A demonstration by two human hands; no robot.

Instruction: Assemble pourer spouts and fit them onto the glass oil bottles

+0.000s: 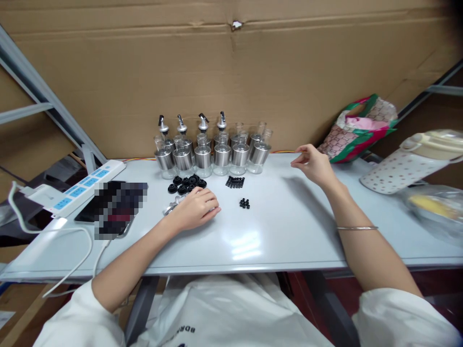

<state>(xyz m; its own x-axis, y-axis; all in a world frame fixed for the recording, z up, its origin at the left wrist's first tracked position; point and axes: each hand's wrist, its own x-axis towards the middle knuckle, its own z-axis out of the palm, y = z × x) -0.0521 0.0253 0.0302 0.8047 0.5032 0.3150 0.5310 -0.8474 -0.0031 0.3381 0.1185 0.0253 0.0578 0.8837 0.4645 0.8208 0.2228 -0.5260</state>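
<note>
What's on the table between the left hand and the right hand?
Head view: between the left hand and the right hand lie a small cluster of tiny black pieces and a row of black stick-like parts; the rest is bare table.
</note>
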